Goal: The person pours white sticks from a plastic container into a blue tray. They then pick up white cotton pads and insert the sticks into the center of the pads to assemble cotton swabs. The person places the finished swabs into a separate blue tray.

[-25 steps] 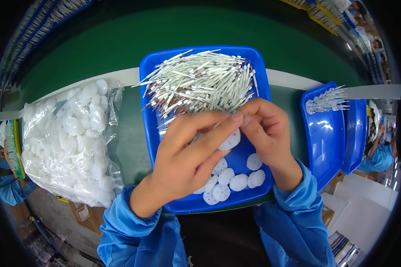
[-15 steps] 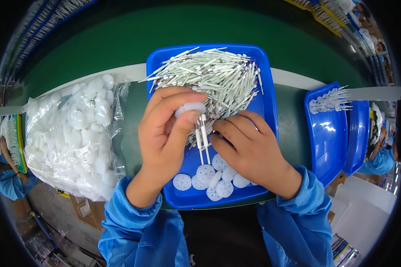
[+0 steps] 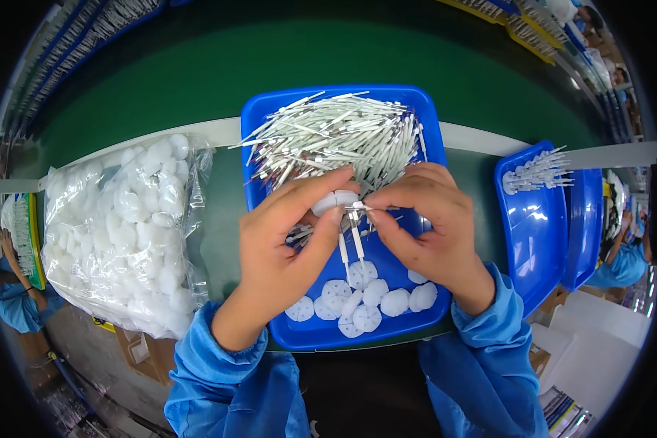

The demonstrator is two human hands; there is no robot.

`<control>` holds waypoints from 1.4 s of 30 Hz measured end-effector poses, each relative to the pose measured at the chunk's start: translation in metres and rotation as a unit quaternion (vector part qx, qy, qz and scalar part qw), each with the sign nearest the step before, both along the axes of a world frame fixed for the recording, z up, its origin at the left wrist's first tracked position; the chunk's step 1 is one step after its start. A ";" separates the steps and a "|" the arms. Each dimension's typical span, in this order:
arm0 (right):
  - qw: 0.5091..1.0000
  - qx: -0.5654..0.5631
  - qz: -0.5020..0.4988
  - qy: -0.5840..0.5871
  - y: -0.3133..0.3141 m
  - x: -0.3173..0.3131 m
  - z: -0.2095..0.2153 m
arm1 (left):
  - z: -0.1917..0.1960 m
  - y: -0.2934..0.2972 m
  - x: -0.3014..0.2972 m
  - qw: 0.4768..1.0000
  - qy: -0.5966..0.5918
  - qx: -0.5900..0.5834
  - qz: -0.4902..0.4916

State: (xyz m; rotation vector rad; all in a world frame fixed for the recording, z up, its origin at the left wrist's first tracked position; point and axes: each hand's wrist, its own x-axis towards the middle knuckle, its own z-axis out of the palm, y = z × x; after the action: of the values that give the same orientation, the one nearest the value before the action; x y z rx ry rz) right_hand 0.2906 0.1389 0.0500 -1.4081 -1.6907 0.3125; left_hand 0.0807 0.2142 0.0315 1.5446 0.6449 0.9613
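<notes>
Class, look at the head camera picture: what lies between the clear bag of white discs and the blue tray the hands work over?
Between the bag of white discs and the blue tray, only a bare strip of green table surface shows in the head view.

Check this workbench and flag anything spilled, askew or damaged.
Nothing stands out. The thin white sticks lie in a loose heap, all inside the blue plastic tray, and the round white discs sit at its near end. The clear bag of white discs lies beside it, with nothing spilled.
</notes>
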 end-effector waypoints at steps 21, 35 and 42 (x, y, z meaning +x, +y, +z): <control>0.999 -0.037 -0.015 0.009 -0.011 -0.006 -0.003 | 0.002 0.004 -0.005 0.997 0.064 0.036 0.021; 0.992 -0.093 -0.049 0.073 -0.010 -0.010 -0.009 | 0.010 0.009 0.001 0.930 0.175 0.321 0.029; 0.995 0.010 -0.091 -0.041 -0.007 -0.012 -0.019 | 0.012 -0.005 0.002 0.922 0.222 0.316 0.030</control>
State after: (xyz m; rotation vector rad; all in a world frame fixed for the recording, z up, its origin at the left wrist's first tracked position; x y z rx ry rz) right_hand 0.2787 0.1317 0.0312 -1.5665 -1.6109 0.1373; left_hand 0.0823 0.2092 0.0434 2.3745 0.7373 0.9173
